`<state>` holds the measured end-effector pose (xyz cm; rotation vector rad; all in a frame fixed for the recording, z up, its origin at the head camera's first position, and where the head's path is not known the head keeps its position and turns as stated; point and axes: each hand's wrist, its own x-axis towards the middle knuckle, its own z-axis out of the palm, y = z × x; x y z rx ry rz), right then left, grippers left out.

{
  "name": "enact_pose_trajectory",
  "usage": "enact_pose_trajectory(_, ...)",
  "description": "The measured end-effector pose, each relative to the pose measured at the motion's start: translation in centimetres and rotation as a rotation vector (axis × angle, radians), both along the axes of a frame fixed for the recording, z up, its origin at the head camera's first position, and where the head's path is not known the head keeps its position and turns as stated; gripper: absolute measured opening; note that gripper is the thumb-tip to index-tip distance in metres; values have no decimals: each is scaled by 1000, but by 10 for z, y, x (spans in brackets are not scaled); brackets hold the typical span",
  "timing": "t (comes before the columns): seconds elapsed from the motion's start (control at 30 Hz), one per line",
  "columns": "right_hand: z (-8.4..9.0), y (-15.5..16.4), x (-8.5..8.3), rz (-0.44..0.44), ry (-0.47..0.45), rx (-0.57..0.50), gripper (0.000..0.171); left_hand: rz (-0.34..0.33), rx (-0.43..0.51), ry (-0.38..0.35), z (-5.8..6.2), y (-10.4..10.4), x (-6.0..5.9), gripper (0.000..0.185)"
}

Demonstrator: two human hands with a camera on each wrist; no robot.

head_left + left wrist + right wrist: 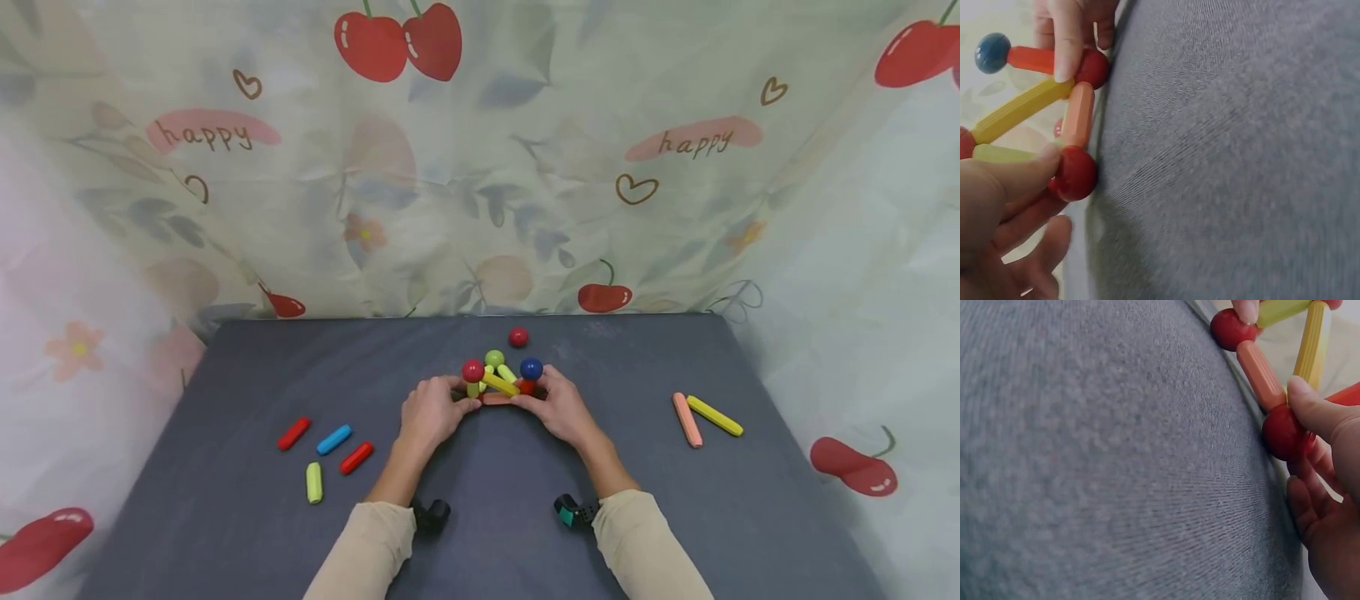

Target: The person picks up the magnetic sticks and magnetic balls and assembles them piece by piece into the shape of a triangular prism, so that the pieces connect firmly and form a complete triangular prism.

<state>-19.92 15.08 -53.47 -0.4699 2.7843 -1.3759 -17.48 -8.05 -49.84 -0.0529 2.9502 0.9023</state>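
Note:
A small structure of coloured rods and balls [498,380] stands at the middle of the dark grey table [480,517]. My left hand [459,402] pinches its left bottom corner, thumb against a red ball [1076,175]. My right hand [529,400] pinches the right bottom corner at another red ball [1282,432]. A salmon rod [1077,115] lies on the table between these two balls. Yellow [1019,111], light green [997,153] and red [1030,59] rods rise from them. A blue ball [531,367], a red ball [472,370] and a green ball [494,358] sit on top.
One loose red ball [517,337] lies behind the structure. Two red rods [294,433] [356,457], a blue rod [333,439] and a green rod [313,482] lie at the left. Salmon [687,419] and yellow [715,415] rods lie at the right. A cherry-print cloth [480,167] hangs behind.

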Motion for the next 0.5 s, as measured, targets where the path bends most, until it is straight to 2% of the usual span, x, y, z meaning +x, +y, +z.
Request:
enact_pose_trajectory(0.13, -3, 0, -2, 9, -17, 10, 24, -29, 56, -18, 8, -11, 6, 43)
enact_pose_trajectory(0.23, -4, 1, -3, -4, -14, -4, 22, -35, 129, -7, 19, -32, 13, 43)
enact_pose_trajectory(0.3, -5, 2, -3, -8, 1, -10, 22, -38, 167, 17, 26, -53, 18, 41)
enact_pose_trajectory(0.4, -5, 2, -3, 4, 20, -5, 22, -21, 205, 68, 30, -93, 28, 39)
enact_pose_trajectory(0.5, -6, 3, -2, 12, 16, 3, 22, 51, 217, 125, 27, -134, 42, 38)
